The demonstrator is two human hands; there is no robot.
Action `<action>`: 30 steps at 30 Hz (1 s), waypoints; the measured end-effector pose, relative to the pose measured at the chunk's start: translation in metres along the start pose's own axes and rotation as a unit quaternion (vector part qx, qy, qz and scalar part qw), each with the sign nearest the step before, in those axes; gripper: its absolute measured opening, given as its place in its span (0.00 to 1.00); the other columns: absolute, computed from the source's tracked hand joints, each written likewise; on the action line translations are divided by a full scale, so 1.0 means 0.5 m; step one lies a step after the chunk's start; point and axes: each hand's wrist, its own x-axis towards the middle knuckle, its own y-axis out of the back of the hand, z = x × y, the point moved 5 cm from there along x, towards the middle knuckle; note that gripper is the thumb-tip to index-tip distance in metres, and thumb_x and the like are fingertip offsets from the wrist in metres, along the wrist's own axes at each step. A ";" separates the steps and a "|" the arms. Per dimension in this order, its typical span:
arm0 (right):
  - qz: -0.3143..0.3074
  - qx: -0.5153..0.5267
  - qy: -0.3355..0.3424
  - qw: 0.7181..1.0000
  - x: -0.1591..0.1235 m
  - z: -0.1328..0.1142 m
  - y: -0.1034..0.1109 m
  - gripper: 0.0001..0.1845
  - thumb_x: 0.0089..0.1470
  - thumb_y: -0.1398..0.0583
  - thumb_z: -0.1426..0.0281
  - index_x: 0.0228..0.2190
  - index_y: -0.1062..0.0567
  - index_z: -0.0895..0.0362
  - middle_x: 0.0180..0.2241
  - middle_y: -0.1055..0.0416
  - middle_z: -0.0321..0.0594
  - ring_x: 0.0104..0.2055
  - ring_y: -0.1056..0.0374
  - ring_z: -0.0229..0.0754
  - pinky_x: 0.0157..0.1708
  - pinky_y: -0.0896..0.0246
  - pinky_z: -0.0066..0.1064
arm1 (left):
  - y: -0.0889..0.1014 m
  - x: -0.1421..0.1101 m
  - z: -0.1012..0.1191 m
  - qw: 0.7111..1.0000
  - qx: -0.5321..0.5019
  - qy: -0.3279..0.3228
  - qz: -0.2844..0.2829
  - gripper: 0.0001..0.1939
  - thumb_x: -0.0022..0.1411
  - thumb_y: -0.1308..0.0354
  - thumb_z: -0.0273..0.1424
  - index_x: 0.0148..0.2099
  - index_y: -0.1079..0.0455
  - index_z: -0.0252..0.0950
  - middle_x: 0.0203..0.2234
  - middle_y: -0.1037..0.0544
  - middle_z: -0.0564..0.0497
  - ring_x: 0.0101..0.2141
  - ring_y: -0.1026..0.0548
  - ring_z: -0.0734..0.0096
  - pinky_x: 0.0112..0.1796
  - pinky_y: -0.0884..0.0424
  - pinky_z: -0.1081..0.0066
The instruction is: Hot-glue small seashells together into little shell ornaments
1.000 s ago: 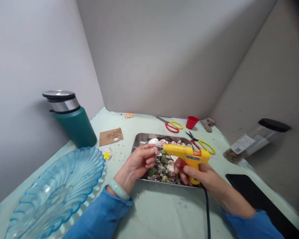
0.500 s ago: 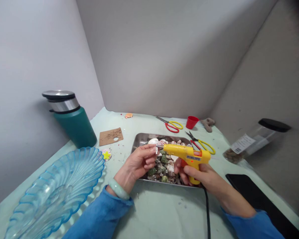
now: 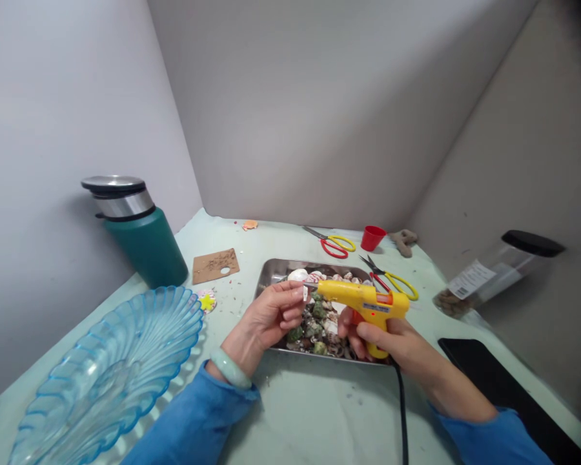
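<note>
A yellow hot glue gun (image 3: pixel 351 295) is gripped by its handle in my right hand (image 3: pixel 382 339), its red light lit and its nozzle pointing left. The thumb and fingers of my left hand (image 3: pixel 274 313) pinch a small white piece (image 3: pixel 305 293) right at the nozzle tip; its kind is too small to tell. Both hands are over a metal tray (image 3: pixel 267 274) that holds seashells and green stones (image 3: pixel 317 323). My hands hide parts of the tray's contents. From the gun's handle a black cord (image 3: pixel 403 407) runs down toward me.
At left are a blue scalloped dish (image 3: pixel 111 381), a green bottle (image 3: pixel 142 239) and a brown card (image 3: pixel 216 265). Behind the tray lie two scissors (image 3: pixel 336 245) (image 3: pixel 392 281) and a red cup (image 3: pixel 372 238). Right of it are a clear jar (image 3: pixel 496 274) and a black flat object (image 3: pixel 503 387).
</note>
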 end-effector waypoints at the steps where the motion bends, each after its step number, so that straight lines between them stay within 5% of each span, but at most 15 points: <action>1: -0.001 0.001 0.000 1.000 0.000 -0.001 0.000 0.14 0.54 0.40 0.59 0.35 0.29 0.57 0.34 0.29 0.40 0.25 0.36 0.33 0.23 0.41 0.26 | 0.000 0.000 0.001 1.000 -0.001 -0.001 0.001 0.11 0.46 0.33 0.24 0.32 0.32 0.31 0.17 0.41 0.59 0.14 0.49 0.90 0.14 0.52 0.85; 30: 0.000 -0.004 -0.008 1.000 0.003 0.004 0.003 0.13 0.55 0.40 0.60 0.35 0.29 0.57 0.33 0.30 0.40 0.25 0.36 0.33 0.24 0.41 0.26 | 0.004 0.002 0.001 1.000 -0.015 -0.015 0.006 0.10 0.47 0.33 0.24 0.31 0.32 0.31 0.16 0.40 0.60 0.13 0.47 0.90 0.14 0.52 0.85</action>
